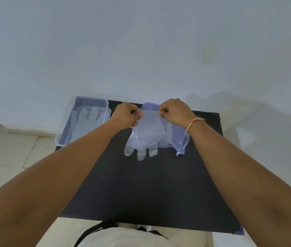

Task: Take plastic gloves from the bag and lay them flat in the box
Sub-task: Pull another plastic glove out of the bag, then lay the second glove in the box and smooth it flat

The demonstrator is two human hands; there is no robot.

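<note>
Both hands are closed in pinch grips on the cuff edge of a thin, translucent plastic glove (143, 138): the left hand (126, 115) holds one corner, the right hand (174, 113) the other, with the cuff stretched taut between them. The glove hangs from that edge, fingers pointing down toward the person, above the black rectangular table top (141, 189). Behind and partly beneath it lies the bluish clear plastic bag (178, 139), its contents not discernible. The clear rectangular plastic box (86, 122) stands at the table's left edge, well apart from the hands, with at least one glove already lying flat inside.

Assessment: the film appears very light, limp and slippery, prone to clinging and creasing. The two-corner hold at the cuff looks the soundest; lowering fingertips first should keep it flat
</note>
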